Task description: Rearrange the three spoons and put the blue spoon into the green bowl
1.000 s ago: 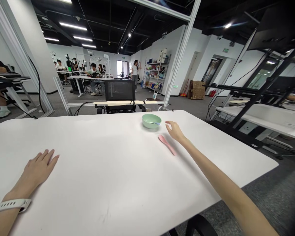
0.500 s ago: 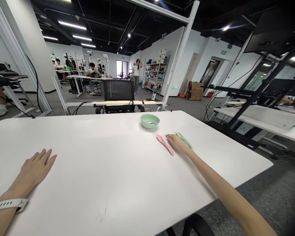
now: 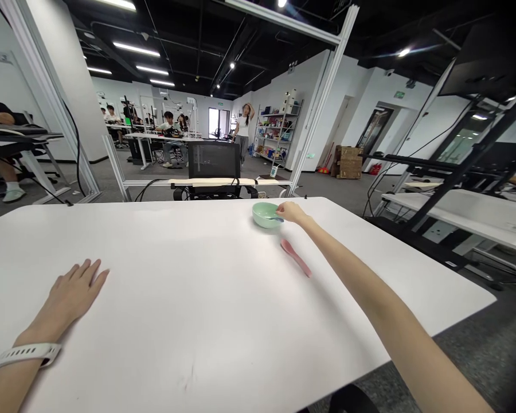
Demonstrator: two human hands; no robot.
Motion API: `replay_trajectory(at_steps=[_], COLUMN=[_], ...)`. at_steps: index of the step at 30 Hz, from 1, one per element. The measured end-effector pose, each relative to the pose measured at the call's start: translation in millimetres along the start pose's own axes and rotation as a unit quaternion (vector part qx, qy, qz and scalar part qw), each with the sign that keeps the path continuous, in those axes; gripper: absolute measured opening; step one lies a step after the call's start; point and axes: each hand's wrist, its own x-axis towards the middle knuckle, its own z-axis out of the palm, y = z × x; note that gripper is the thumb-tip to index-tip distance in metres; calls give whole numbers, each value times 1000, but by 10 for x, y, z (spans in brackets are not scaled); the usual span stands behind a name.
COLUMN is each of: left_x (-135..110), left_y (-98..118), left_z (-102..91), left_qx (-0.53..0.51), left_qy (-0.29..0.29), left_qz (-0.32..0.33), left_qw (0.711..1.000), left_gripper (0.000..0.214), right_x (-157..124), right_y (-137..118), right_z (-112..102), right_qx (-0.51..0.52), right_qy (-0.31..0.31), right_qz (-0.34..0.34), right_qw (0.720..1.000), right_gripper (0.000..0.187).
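Note:
My right hand [image 3: 290, 212] reaches far across the white table [image 3: 198, 298] to the right rim of a pale green bowl [image 3: 265, 214]. Its fingers look pinched together at the rim, and I cannot make out what they hold. A bluish spoon handle [image 3: 277, 218] shows inside the bowl. Just in front of the bowl, left of my forearm, a pink spoon [image 3: 296, 257] lies on the table. My left hand [image 3: 75, 293] rests flat near the left front, fingers spread, holding nothing. A white band [image 3: 26, 353] is on that wrist.
A black monitor [image 3: 214, 160] on a stand sits just beyond the far table edge. Metal frame posts [image 3: 322, 94] rise behind it. Another white desk [image 3: 468, 215] with black stands is at the right. Several people sit and stand far back.
My right hand moved from beside the pink spoon up to the bowl's rim. The green spoon seen next to it half a second ago is no longer in view. The left hand stayed put.

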Motion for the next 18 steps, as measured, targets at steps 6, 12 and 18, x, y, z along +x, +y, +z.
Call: replay_trajectory(at_steps=[6, 12, 18], left_x=[-42, -79, -78], left_y=[40, 40, 622], left_z=[2, -29, -180], left_qx=[0, 1, -85], left_qy=[11, 59, 139], left_qz=[-3, 7, 155], left_qw=[1000, 998, 974], left_gripper=[83, 73, 55], right_x=[135, 48, -490], right_y=[-156, -113, 236], right_z=[157, 106, 109], right_qx=[12, 56, 161], right_qy=[-26, 27, 183], right_qz=[17, -11, -32], right_qw=[999, 998, 969], right_gripper=[17, 34, 40])
